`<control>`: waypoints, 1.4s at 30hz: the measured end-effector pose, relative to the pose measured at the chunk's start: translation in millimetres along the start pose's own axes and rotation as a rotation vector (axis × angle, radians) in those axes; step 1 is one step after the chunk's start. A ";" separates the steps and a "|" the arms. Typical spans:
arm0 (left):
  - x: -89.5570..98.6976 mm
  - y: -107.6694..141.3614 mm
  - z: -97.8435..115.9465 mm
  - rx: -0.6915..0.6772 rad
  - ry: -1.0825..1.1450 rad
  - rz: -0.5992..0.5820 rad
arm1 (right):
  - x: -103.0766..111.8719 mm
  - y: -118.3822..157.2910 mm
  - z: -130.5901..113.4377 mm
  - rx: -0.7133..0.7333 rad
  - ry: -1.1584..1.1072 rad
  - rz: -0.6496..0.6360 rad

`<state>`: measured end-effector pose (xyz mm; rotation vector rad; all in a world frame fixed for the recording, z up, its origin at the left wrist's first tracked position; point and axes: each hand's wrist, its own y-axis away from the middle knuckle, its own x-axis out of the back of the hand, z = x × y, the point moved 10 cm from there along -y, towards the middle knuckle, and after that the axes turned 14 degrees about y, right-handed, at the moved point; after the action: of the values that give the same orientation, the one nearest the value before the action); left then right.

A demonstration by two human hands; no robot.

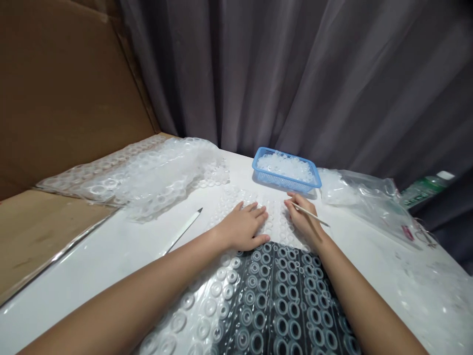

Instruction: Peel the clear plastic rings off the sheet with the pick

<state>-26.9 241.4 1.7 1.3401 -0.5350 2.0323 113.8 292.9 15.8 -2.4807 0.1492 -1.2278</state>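
A clear sheet (251, 286) with rows of round translucent rings lies over the white table, and its near part hangs over something dark. My left hand (246, 227) rests palm down on the far part of this sheet, fingers spread and holding nothing. To its right, my right hand (303, 217) pinches a thin pale stick (312, 214) above the sheet. The stick's lower tip is hidden by the fingers. Beyond my right hand stands a blue basket (286, 185) full of small translucent pieces (286, 166).
Ringed plastic sheets (162, 170) are heaped at the left beside cardboard (55, 222). A white pointed tool (185, 229) lies left of my left hand. Clear bags (364, 192) and a green bottle (424, 190) are at the right. A grey curtain (277, 74) hangs behind.
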 end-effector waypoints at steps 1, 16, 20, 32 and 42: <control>0.5 0.2 -0.3 -0.003 -0.003 0.015 | -5.7 -1.1 -0.2 0.019 -0.034 -0.057; 1.8 -2.7 -3.8 0.000 -0.013 0.070 | -28.9 2.0 -7.5 0.076 -0.171 -0.294; 1.8 -3.2 -3.4 0.007 -0.017 0.068 | -27.7 4.9 -26.0 0.204 -0.055 -0.283; 3.0 -1.9 -1.1 -0.015 -0.020 0.080 | -15.4 -13.2 8.9 -0.013 -0.031 -0.100; 2.0 -0.7 -1.5 -0.022 -0.014 0.091 | -40.9 -10.2 5.7 0.001 -0.215 -0.333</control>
<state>-27.9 243.4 2.9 1.3404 -0.6337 2.0850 92.5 314.3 -14.1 -2.6899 -0.3327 -1.0656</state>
